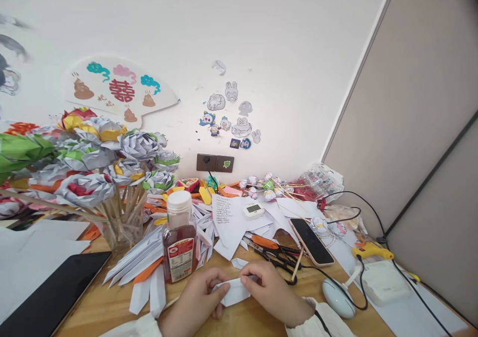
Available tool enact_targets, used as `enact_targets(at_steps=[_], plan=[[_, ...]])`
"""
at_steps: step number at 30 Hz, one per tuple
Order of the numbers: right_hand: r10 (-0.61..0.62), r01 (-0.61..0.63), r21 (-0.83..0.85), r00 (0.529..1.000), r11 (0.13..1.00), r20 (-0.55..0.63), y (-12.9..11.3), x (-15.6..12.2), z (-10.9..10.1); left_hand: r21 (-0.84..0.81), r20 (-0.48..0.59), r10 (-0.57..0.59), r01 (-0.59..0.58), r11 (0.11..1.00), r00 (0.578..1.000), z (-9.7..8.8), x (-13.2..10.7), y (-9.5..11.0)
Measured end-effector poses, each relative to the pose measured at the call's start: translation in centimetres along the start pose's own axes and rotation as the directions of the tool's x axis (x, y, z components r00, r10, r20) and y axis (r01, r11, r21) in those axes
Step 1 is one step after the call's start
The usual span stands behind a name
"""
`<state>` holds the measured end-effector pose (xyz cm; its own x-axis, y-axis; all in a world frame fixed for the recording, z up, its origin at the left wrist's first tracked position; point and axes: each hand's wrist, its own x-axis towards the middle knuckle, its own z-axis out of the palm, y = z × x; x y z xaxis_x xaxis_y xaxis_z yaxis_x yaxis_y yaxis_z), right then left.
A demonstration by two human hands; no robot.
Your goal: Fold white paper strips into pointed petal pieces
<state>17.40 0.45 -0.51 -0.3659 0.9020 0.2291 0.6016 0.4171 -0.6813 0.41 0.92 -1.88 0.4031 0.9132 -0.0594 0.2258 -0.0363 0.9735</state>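
Between my two hands is a small folded piece of white paper (236, 293), held just above the wooden table near its front. My left hand (201, 297) pinches its left end, thumb on top. At the right end, my right hand (267, 287) grips the upper edge between thumb and fingers. Another small white paper piece (239, 263) lies just beyond the fingers. A bottle of reddish-brown liquid (179, 252) with a white cap stands beyond my left hand. Past my right hand lie black-handled scissors (278, 257).
Paper flowers on sticks (123, 202) fill a clear container at left, near a black tablet (59, 297). Folded paper strips (140, 257) lie beside the bottle. A phone (312, 241), white timer (253, 209), yellow glue gun (373, 250), computer mouse (338, 297) and cables occupy the right side.
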Motion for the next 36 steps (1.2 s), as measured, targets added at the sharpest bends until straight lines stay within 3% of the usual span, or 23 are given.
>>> enact_targets(at_steps=[8, 13, 21, 24, 29, 36], plan=[[-0.01, 0.01, -0.001, 1.0, 1.0, 0.029, 0.3, 0.1, 0.8, 0.051, 0.023, 0.012, -0.013, 0.999, 1.0, -0.1, -0.3, 0.5], [0.017, -0.022, 0.064, 0.996, 0.998, 0.088, 0.6, 0.2, 0.0, 0.024, 0.046, -0.012, 0.011, 1.0, 0.999, -0.2, -0.5, 0.9], [0.107, -0.111, 0.027, 0.988, 0.993, 0.115, 1.5, 0.2, -1.4, -0.022, 0.073, -0.021, 0.023, 0.999, 0.997, -0.1, -0.5, 1.2], [0.092, -0.103, 0.061, 0.984, 0.993, 0.15, 1.5, 0.2, -1.7, -0.053, 0.085, -0.036, 0.04, 0.998, 0.996, -0.2, -0.4, 0.9], [0.149, -0.165, 0.175, 0.983, 0.971, 0.104, 1.6, 0.3, -1.9, -0.16, 0.144, -0.061, 0.084, 0.984, 0.988, -0.4, 0.1, 0.0], [0.106, -0.129, 0.206, 0.987, 0.97, 0.122, 1.7, 0.4, -2.3, -0.233, 0.194, -0.053, 0.098, 0.967, 0.98, -0.6, 0.3, -0.6]])
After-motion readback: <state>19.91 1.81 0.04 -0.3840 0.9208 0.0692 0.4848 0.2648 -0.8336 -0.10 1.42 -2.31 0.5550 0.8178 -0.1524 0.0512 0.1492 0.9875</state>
